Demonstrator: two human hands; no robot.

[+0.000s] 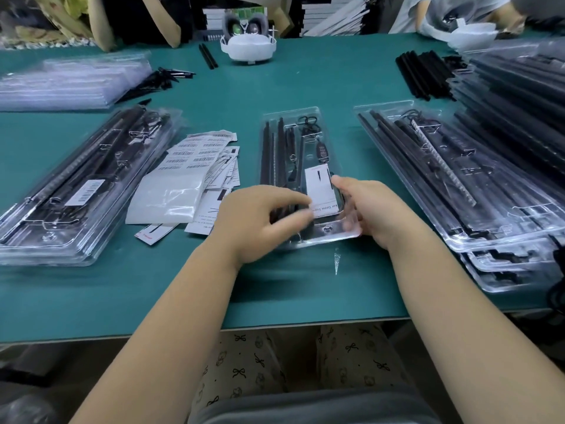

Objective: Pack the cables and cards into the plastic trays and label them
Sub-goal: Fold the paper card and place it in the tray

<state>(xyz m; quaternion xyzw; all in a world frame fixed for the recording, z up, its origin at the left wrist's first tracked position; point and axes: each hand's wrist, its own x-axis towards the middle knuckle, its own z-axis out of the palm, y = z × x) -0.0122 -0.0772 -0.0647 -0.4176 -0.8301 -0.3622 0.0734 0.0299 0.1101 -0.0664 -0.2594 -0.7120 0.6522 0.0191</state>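
Green mat (305, 87), tray (293, 154) dead centre, long axis running straight away from you. Your left hand (263, 221) sits at the tray's near-left corner, fingers curled, pinching the card's (321, 191) near edge. Your right hand (370, 209) is at the near-right corner, fingers bent round the tray rim and card side. Card lies on the tray's near end, between both hands. Barcode labels (198, 154) are left of the tray, so your left hand is nearer.
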